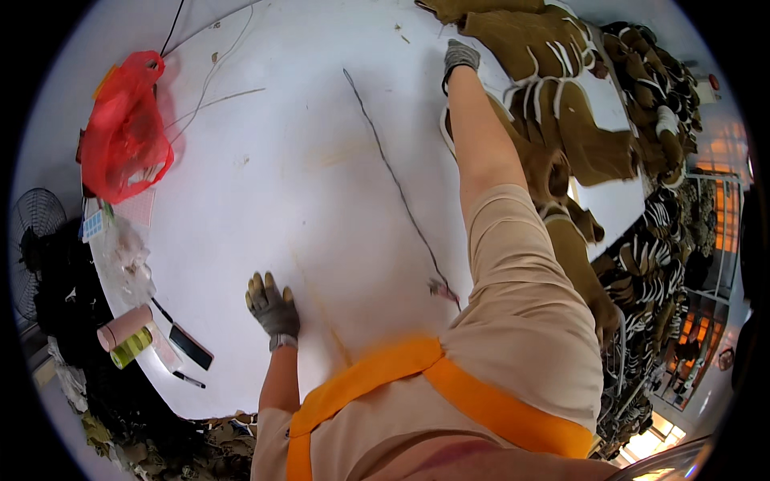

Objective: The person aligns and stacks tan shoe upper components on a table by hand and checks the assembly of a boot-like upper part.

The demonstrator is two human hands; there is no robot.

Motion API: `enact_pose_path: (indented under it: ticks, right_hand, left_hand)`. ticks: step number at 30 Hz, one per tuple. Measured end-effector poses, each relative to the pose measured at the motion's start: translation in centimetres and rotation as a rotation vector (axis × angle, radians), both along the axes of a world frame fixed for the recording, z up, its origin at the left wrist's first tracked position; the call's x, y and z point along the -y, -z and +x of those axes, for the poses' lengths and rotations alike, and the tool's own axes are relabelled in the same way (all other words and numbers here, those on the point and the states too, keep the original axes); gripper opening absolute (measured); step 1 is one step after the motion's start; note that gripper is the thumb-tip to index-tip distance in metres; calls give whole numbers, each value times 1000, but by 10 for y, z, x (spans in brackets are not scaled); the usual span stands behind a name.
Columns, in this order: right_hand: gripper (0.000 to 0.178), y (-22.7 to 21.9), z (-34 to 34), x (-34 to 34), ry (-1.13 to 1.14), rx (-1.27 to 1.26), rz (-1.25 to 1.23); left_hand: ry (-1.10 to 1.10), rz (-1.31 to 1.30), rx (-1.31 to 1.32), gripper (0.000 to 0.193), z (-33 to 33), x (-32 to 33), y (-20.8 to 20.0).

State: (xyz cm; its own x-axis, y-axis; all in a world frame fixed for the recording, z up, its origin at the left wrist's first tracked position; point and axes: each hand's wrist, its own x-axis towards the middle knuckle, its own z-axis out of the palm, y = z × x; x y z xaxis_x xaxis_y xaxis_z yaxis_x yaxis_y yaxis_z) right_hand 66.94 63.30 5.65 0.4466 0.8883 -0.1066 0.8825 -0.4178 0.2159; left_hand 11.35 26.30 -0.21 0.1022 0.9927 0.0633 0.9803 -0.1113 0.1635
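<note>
My left hand, in a dark grey glove with paler fingertips, rests on the white table with its fingers apart. Nothing is in it. Stretched far forward, my right hand wears a striped grey glove and is beside a pile of brown, boot-shaped suede-like pieces with white edges. Its fingers are foreshortened and partly hidden, so whether they grip a piece cannot be seen. More brown pieces lie in overlapping rows to the right of my right arm, which covers part of them.
A dark cord runs down the table's middle. Along the left edge are a red plastic bag, clear plastic, a pink cylinder, a green roll, a phone and a pen. Stacked pieces crowd the right side.
</note>
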Motion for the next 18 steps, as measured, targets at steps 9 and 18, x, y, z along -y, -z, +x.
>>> enact_pose_path:
  ticks: [9,18]
  right_hand:
    - [64,70,110,-116,383,-155,319]
    - [38,43,192,-126,203,-156,744]
  left_hand:
    - [74,-31,-70,58,-13,-4,34]
    - [83,-32,-74,57,-8,-12,33]
